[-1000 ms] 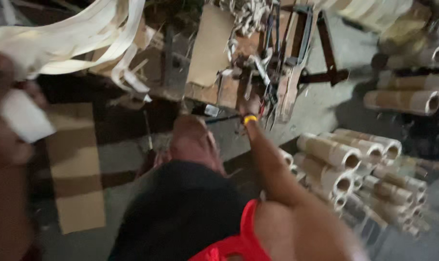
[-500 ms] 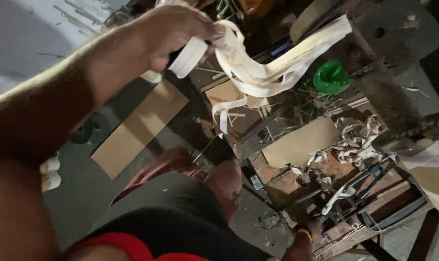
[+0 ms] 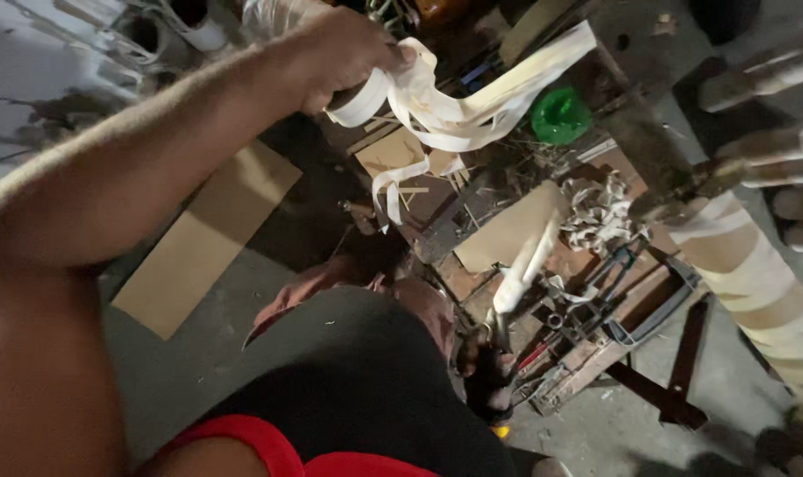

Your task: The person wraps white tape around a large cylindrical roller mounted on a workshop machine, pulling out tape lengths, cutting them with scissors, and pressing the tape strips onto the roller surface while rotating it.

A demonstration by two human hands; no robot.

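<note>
Cluttered workbench (image 3: pixel 507 234) is spreading below, littered with shavings; left hand (image 3: pixel 348 49) is clenching pale strips (image 3: pixel 459 102) above its far edge; right hand (image 3: pixel 488 375) is gripping a pale strip end (image 3: pixel 525 265) at its near edge.

Strips (image 3: pixel 472 102) in the left hand (image 3: pixel 348 49) looked like thin shaved wood or cane, pale cream, matt, smooth and pliant; curled shavings (image 3: pixel 596 212) on the bench were the same stuff, rougher at the edges; flat sheet (image 3: pixel 203 243) on the floor appeared to be cardboard, tan, dull; floor (image 3: pixel 737 389) was grey concrete, gritty; green lid (image 3: pixel 559 115) looked plastic, slightly glossy; bench frame (image 3: pixel 596 327) was dark metal, worn, matt; shorts (image 3: pixel 348 380) were black cloth, matt; right hand's (image 3: pixel 488 375) tool material could not be told.
</note>
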